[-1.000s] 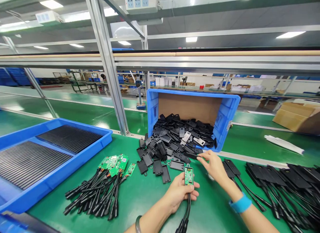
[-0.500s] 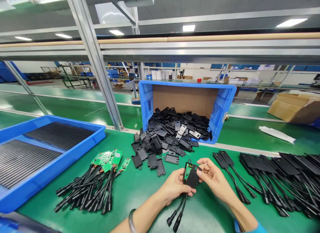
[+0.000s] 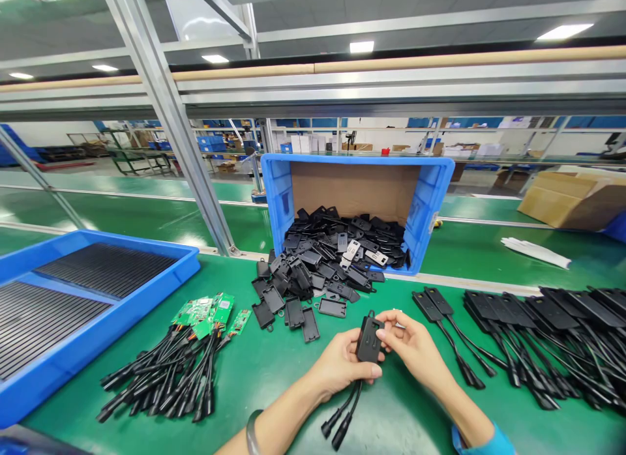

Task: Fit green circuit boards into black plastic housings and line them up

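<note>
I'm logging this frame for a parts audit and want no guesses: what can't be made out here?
- Head view: the small black plastic case covers whatever sits inside it; left hand and right hand hide its edges.
- Labels on the white tags in the blue plastic crate: too small to read.
- Flat blue tray: cut off by the left edge.
- Black cabled units: run off the right edge, so no count.

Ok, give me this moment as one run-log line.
left hand: holds cabled black case | right hand: pinching case's right edge | bare boards: pile at left | cased units: row at right | shells spill from blue bin
</note>
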`<action>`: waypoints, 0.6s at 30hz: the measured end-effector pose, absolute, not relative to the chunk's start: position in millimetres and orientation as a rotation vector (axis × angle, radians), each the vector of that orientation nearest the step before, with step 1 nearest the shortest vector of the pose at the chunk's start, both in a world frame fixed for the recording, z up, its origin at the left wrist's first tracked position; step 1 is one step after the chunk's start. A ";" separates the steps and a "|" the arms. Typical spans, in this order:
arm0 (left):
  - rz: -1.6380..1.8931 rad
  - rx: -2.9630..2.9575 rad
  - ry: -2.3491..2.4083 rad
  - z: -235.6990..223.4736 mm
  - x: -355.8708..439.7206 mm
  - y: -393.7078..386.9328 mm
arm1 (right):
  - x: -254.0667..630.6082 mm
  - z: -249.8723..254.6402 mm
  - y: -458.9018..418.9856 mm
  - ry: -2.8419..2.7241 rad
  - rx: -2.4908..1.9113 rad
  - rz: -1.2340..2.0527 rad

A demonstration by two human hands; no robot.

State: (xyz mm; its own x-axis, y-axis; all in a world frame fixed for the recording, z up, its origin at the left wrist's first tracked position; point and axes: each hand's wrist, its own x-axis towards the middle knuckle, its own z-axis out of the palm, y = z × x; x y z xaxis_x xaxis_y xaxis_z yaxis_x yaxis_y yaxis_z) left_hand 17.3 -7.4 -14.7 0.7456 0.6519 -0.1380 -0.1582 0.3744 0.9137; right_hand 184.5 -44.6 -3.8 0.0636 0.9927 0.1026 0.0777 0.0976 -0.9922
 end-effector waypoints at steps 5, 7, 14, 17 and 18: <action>0.568 1.168 0.583 -13.5 19.2 -9.5 | 180.4 -5.7 -44.7 -1.199 -1.256 1.109; 0.584 1.219 0.610 -12.6 19.4 -11.1 | 179.3 -4.9 -45.1 -1.217 -1.249 1.187; 0.598 1.333 0.689 -7.9 18.7 -15.9 | 172.2 -3.0 -45.8 -1.190 -1.255 1.145; 0.608 1.324 0.702 -10.4 19.1 -16.4 | 169.8 -4.2 -44.4 -1.189 -1.266 1.113; 0.614 1.320 0.704 -11.4 19.5 -16.3 | 169.6 -5.0 -43.6 -1.192 -1.270 1.103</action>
State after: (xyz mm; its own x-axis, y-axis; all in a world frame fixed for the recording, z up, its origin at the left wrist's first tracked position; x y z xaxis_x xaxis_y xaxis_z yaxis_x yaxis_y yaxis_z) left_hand 19.5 -16.3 -11.4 0.6508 0.7512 -0.1102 -0.0078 0.1518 0.9884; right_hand 169.6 -43.6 -5.0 0.0873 0.9959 0.0253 0.0517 0.0208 -0.9984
